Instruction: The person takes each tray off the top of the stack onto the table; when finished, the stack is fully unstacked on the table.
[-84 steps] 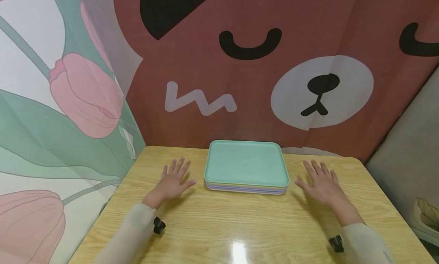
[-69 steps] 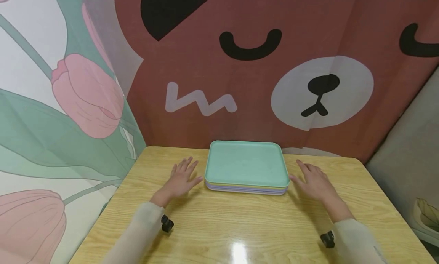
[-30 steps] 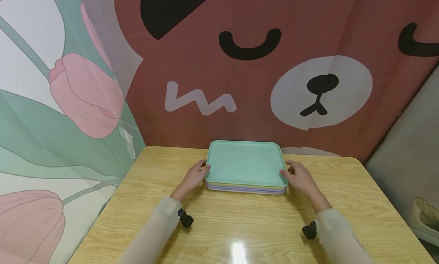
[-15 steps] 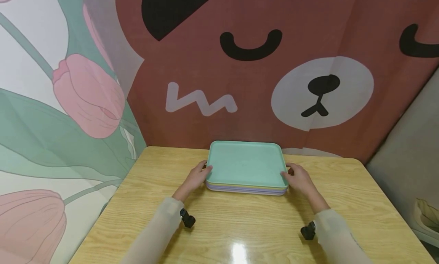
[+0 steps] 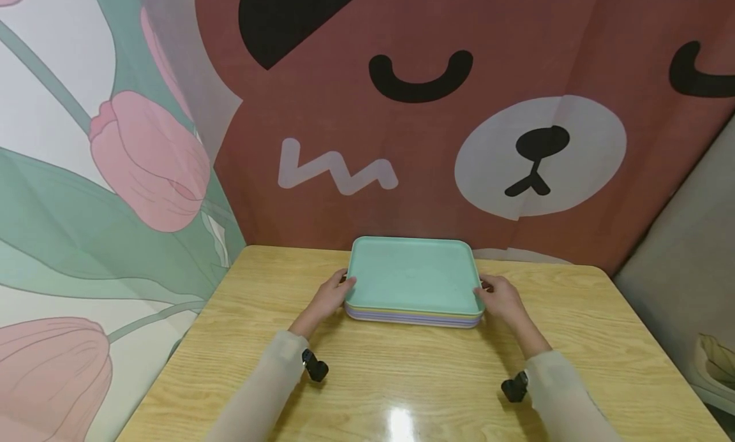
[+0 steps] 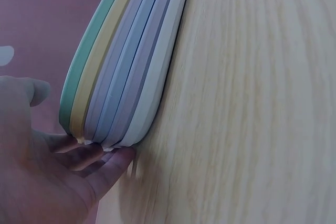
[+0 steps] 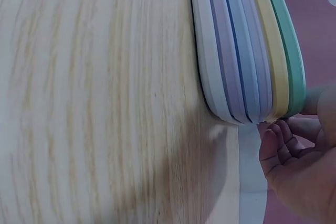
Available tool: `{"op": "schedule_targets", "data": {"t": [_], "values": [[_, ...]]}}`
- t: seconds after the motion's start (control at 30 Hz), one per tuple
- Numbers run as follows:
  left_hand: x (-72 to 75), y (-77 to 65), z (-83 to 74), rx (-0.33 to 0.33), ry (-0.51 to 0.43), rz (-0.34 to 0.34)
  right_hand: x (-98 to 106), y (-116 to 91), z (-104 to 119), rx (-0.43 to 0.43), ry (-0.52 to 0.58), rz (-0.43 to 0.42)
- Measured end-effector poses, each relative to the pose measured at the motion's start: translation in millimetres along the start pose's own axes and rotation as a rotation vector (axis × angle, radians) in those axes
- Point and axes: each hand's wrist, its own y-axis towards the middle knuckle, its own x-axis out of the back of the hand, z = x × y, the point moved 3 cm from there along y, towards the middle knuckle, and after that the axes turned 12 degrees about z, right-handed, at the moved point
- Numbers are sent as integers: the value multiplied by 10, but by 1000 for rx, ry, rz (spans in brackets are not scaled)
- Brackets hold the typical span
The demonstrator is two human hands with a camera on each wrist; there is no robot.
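A rectangular mint-green tray [image 5: 413, 273] tops a neat stack of trays [image 5: 413, 319] at the table's back edge. Below it the wrist views show yellow, purple, blue and white rims. My left hand [image 5: 330, 295] is at the stack's left side. In the left wrist view, its fingers [image 6: 107, 174] are fairly straight and touch the stack's edge, while the bent thumb [image 6: 40, 92] stands apart from the green rim. On the right side, my right hand [image 5: 502, 298] pinches the green tray's edge, its thumb at the rim and its other fingers [image 7: 270, 148] curled beside the stack.
The wood-grain table [image 5: 402, 372] spreads out in front of the stack. A curtain with a brown bear [image 5: 419, 155] hangs directly behind it, and tulip-patterned fabric [image 5: 149, 161] covers the left side. At far right is a grey surface [image 5: 677, 257].
From spread out on either side of the stack, both hands have come inward to its edges. Over the last half second they have hardly moved. The stack has stayed in place.
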Motion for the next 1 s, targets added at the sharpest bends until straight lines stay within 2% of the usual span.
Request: {"op": "schedule_targets", "data": {"t": [0.13, 0.33, 0.63, 0.83, 1.0], "values": [[0, 13, 14, 4, -6, -5, 16, -22, 9, -53, 81, 22], [8, 28, 21, 10, -22, -8, 63, -68, 46, -142, 315, 68], [12, 18, 4, 4, -18, -12, 108, -69, 62, -149, 516, 76], [5, 6, -4, -1, -8, -18, 100, -80, 39, -147, 718, 90], [-3, -5, -9, -3, -31, -20, 90, -95, 7, -154, 848, 59]]}}
